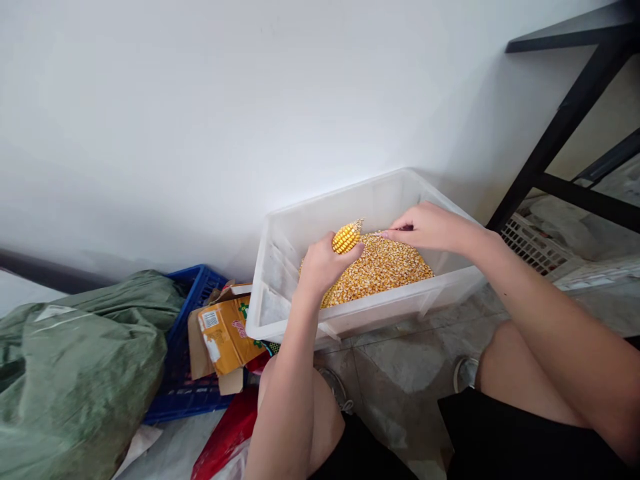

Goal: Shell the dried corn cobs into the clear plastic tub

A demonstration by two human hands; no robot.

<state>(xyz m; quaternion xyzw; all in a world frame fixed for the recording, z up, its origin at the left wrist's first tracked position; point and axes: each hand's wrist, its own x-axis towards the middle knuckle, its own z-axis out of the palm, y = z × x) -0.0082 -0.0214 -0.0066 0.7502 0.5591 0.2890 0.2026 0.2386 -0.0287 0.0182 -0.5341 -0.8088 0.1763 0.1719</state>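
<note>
My left hand (325, 263) is wrapped round an ear of corn (346, 239), its yellow kernels in rows and its narrow tip pointing up and right. In my right hand (425, 228) is a screwdriver-like tool (403, 228) with a dark handle and a thin metal shaft. The shaft reaches left to the side of the ear, near its tip; whether it touches the kernels I cannot tell. Both hands are over a translucent white plastic bin (345, 193). Loose corn kernels (385, 270) lie heaped in it, below the ear.
Left of the bin are a torn orange cardboard box (231, 333), a blue plastic crate (187, 393) and a large green sack (90, 367). A black metal frame (557, 127) stands at the right, with a white basket (535, 243) beneath it. A white wall (250, 100) rises behind.
</note>
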